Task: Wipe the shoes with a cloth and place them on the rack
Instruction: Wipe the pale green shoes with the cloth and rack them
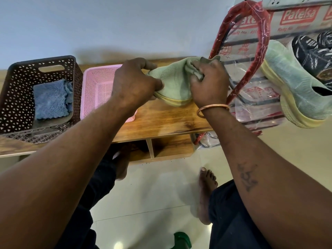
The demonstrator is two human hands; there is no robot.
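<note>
- The left grip (133,83) was curled round the toe end of a green shoe (172,83), thumb on the far side and fingers on the near side by the yellow sole.
- The right grip (209,87) was closed on a bunched cloth (191,66) and pressed it against the upper of the same shoe, at the end away from the left grip.
- A copper bangle (212,109) sat on the right wrist.
- The shoe lay between the two grips, sole down, over the right end of the worktop (161,119) and towards its far edge; whether the sole touched the wood could not be told.
- A pink basket (97,87) stood near the middle of the worktop, just left of the left grip and partly hidden by that forearm.
- A brown basket (10,83) stood at the left end, just beside the pink one, with a folded blue cloth (51,98) lying inside it.
- The rack (251,72), red-framed and wrapped in clear printed plastic, stood just past the right edge of the worktop.
- A second green shoe (294,83) rested tilted on the rack, and dark shoes (312,54) sat just behind it.
- A bare foot (206,191) stood on the pale tiled floor (152,186) below the near edge.
</note>
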